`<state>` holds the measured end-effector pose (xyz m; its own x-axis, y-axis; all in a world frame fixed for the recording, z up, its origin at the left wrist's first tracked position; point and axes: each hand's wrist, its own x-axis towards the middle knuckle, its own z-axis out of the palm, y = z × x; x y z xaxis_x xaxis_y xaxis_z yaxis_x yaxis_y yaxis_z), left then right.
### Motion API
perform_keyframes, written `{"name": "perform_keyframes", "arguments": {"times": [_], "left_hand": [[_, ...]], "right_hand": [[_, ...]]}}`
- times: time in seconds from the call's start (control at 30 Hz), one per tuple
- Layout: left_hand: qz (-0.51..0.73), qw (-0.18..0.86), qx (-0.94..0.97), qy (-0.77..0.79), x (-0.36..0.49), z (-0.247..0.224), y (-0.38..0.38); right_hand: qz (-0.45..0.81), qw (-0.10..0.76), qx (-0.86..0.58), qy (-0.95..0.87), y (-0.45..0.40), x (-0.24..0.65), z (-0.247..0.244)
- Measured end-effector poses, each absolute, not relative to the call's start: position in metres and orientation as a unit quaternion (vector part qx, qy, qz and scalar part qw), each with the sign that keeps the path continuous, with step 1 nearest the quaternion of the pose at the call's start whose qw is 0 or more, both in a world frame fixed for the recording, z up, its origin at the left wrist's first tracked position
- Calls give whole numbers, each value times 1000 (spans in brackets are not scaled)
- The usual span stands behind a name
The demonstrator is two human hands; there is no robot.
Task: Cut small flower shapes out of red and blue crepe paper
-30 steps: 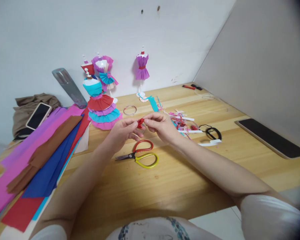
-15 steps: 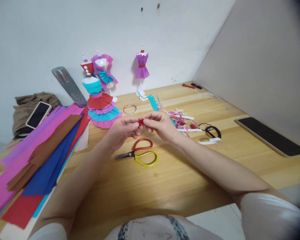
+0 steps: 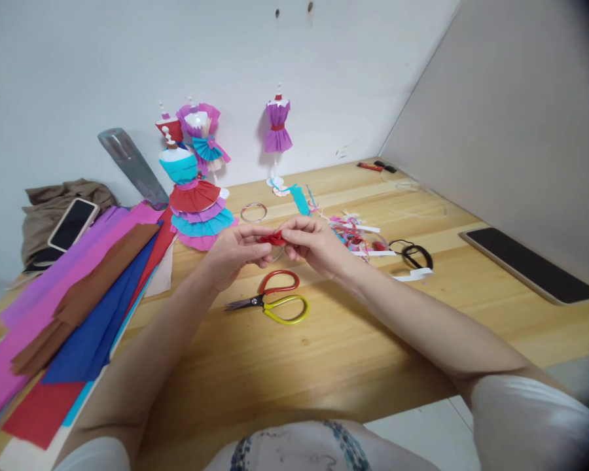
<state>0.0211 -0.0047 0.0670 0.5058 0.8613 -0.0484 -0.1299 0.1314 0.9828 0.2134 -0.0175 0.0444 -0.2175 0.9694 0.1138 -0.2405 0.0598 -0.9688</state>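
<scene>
A small red paper piece (image 3: pixel 273 238) is pinched between my two hands above the middle of the table. My left hand (image 3: pixel 238 252) holds its left end between thumb and fingers. At its right end, my right hand (image 3: pixel 311 243) grips it with thumb and forefinger. Scissors (image 3: pixel 256 301) with one red and one yellow handle lie just below the hands, blades pointing left. Behind my left hand stands a small dress form (image 3: pixel 191 196) in a tiered turquoise, red, purple and pink paper dress.
Paper strips (image 3: pixel 88 288) cover the left side, beside a phone (image 3: pixel 73 224) and leaning bottle (image 3: pixel 132 167). More dress forms stand by the wall, one in purple (image 3: pixel 277 127). Paper scraps (image 3: pixel 351 232), black tape ring (image 3: pixel 416 258) and dark tablet (image 3: pixel 530 265) lie right.
More of the red paper piece shows between my fingers, spread wider to the left. Both hands remain in nearly the same place. The view has shifted slightly.
</scene>
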Motion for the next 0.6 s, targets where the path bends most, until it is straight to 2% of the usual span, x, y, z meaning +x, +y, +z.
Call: {"name": "perform_keyframes", "arguments": {"times": [0.23,0.6], "left_hand": [[385,661,542,346,25,73,-6],[372,596,599,386,27,74,-7]], "right_hand": [[598,524,-326,-511,-20,213,46],[571,519,-372,-516,-21,210,46]]}}
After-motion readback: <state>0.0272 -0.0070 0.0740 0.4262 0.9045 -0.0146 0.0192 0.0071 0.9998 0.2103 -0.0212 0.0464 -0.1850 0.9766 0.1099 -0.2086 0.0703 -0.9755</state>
